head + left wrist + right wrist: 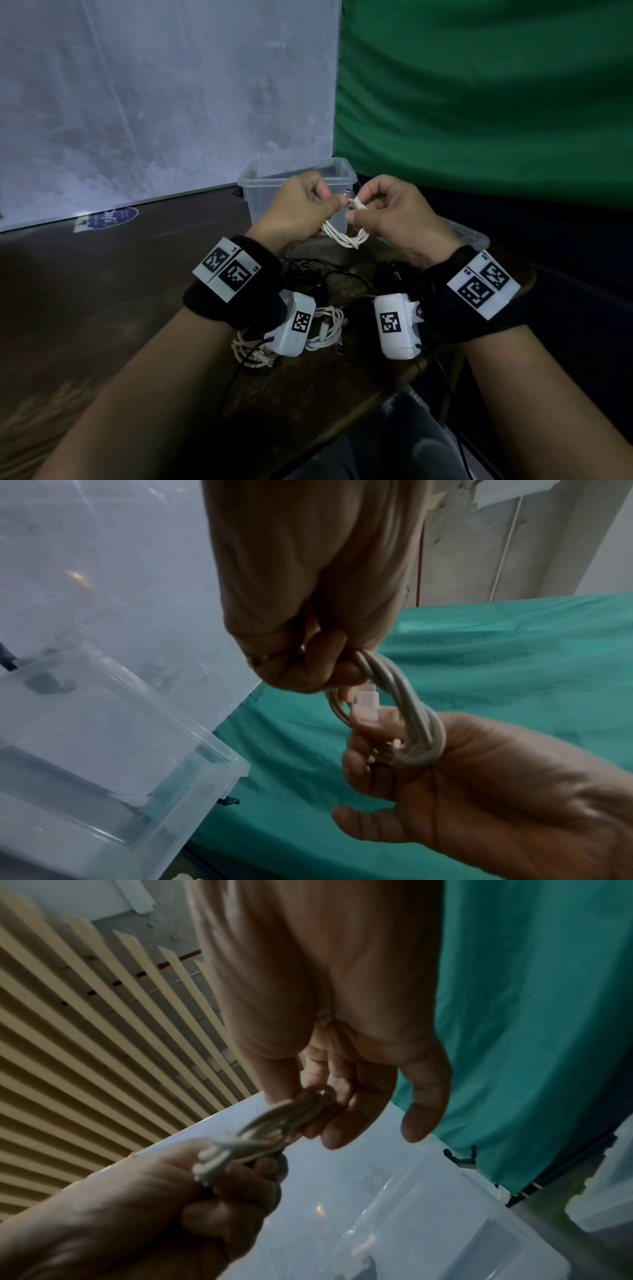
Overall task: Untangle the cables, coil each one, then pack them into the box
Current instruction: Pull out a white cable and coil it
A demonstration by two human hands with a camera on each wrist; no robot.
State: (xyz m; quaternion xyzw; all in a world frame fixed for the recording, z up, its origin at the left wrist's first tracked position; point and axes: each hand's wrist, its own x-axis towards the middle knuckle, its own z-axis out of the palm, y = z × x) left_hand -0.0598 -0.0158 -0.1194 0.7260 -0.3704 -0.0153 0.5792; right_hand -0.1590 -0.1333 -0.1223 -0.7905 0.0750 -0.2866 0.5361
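Hands meet in the air just in front of the clear box [329, 168] — the left hand [296, 209] grips one end of a coiled white cable [346, 236], the right hand [394, 212] pinches the other, loops hanging between. More cables [322, 329] lie on the table [120, 291] below.

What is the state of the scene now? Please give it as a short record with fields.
left hand: left hand grips one end of the white cable coil
right hand: right hand pinches the other end of the coil
height: coil held in the air, in front of the box
box: clear plastic box, lid off, no cable visible inside
still on table: black cables; another white cable
table: dark wooden table
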